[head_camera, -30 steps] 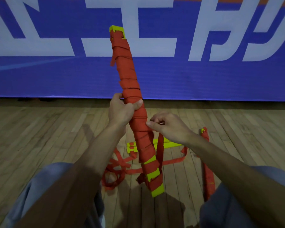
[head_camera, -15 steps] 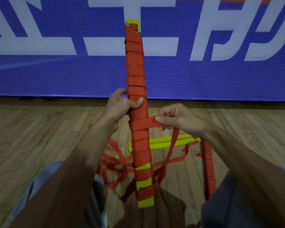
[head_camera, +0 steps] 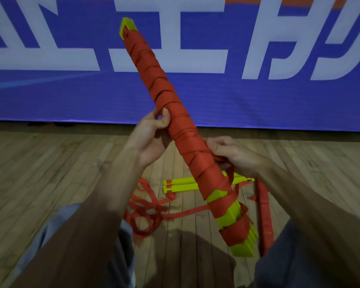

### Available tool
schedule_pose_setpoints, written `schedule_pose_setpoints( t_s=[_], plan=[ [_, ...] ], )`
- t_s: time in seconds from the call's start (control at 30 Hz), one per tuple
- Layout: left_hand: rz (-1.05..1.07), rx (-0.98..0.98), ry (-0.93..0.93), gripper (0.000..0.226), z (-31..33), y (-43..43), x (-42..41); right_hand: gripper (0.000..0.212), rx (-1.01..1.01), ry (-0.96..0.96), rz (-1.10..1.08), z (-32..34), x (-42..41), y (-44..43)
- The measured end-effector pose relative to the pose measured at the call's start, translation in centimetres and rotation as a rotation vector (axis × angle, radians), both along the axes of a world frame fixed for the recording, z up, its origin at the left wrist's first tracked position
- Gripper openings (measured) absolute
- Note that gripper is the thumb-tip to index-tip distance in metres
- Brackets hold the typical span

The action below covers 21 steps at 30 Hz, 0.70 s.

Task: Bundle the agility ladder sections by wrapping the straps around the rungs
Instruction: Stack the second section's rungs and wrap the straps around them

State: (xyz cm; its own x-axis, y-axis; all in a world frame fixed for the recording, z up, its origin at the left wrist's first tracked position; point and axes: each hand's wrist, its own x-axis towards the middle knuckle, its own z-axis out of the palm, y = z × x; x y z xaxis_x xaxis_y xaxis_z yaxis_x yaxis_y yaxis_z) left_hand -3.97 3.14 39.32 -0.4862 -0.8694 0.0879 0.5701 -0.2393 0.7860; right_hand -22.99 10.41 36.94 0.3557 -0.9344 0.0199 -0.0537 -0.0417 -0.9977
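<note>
A long bundle of yellow ladder rungs, wound almost fully in red strap, slants from upper left to lower right in front of me. My left hand grips the bundle near its middle, thumb on the wraps. On the bundle's right side my right hand pinches the loose red strap close against it. The bundle's lower end shows bare yellow rung edges between strap turns. More yellow rungs lie flat on the floor behind, with tangled red strap beside them.
A second red-wrapped bundle lies on the wooden floor at the right. A blue banner with white characters stands along the back. My knees in grey trousers frame the lower corners.
The bundle has tilted from upright to a slant, top leaning left and bottom swinging right. My right hand has moved the strap down and closer to the bundle's right side.
</note>
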Motion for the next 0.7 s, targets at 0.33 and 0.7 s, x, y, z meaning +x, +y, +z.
schedule_pose_setpoints(
  t_s=[0.33,0.7],
  plan=[
    [-0.022,-0.119,-0.177,0.037,0.4,0.1,-0.5,0.052,0.053,-0.175,0.052,-0.1,0.4,0.7],
    [0.344,-0.052,-0.608,0.014,0.1,0.2,-1.1,0.042,-0.322,0.612,-0.362,-1.4,2.8,-0.7]
  ],
)
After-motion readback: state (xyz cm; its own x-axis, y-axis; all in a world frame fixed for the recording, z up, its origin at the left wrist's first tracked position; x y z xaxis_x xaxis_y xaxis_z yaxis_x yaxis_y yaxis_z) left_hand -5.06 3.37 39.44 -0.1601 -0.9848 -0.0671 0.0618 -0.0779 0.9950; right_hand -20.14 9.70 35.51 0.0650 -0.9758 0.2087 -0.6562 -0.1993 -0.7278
